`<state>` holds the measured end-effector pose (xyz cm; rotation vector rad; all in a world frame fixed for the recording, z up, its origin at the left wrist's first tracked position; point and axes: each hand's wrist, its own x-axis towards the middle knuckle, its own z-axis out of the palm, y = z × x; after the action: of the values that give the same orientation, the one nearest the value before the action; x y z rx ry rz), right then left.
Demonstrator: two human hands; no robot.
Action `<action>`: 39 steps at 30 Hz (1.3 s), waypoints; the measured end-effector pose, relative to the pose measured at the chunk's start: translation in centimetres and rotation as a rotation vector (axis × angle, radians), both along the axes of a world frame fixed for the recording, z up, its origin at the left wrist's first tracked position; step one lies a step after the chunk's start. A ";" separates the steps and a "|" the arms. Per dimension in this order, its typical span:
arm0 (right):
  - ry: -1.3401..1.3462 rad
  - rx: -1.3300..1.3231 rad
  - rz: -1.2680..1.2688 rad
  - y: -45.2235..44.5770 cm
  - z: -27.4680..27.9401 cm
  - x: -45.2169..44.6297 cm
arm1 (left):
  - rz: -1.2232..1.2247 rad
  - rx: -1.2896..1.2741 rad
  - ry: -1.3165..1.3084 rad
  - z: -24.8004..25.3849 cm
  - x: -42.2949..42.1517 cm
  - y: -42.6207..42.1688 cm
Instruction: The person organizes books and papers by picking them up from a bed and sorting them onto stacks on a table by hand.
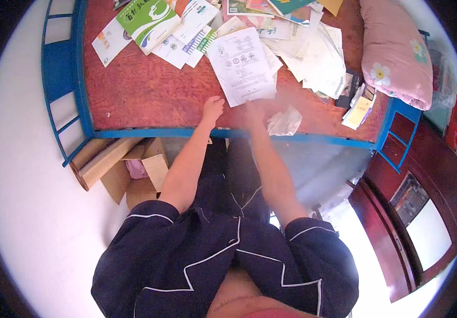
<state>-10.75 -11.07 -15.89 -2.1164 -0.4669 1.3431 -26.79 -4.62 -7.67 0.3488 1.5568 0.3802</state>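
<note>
My left hand [213, 111] is over the front part of the red bed board [143, 95], its fingers curled closed. Nothing shows in them. Just right of it lies a white printed sheet [244, 69] with text and small round pictures. At the sheet's lower edge is my right hand [255, 112]. A hazy smear hides its fingers, so whether it grips the sheet cannot be made out. A crumpled white paper [285, 121] rests beside my right hand, near the blue metal frame [313, 139].
A green-and-white booklet [150, 22] and leaflets lie at the back left. Loose papers [318, 63] are piled right of centre. A pink flowered quilt [393, 53] lies at the right, with small cards [359, 112] below it. An open cardboard box [143, 169] stands under the left side.
</note>
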 end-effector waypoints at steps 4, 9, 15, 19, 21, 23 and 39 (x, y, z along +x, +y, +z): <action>0.623 0.035 -0.548 0.9 1.7 0.6 | 0.089 -0.042 -0.077 -0.6 -0.2 -0.3; 0.520 0.158 -0.628 3.1 6.7 -2.0 | 0.193 -0.104 -0.225 -0.5 -0.3 1.1; 0.362 0.159 -0.202 -0.4 9.9 -3.3 | -0.141 0.185 -0.011 -0.9 -3.0 1.0; 0.515 0.132 -0.334 -1.6 10.8 -3.9 | -0.192 0.371 0.220 1.0 -4.9 -1.9; 0.500 0.049 -0.393 -2.0 10.0 -3.0 | -0.277 0.368 0.355 1.9 -6.2 -3.1; 0.069 0.100 -0.227 -2.6 7.0 -1.9 | -0.138 0.453 0.426 3.8 -7.0 -3.8; -0.976 0.021 0.483 10.8 5.2 4.9 | -0.076 0.437 0.466 -0.1 -7.9 -4.9</action>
<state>-5.81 -0.25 -10.68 -2.6324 -1.4303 0.3858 -34.73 -9.48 -7.81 0.8827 1.9000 0.6124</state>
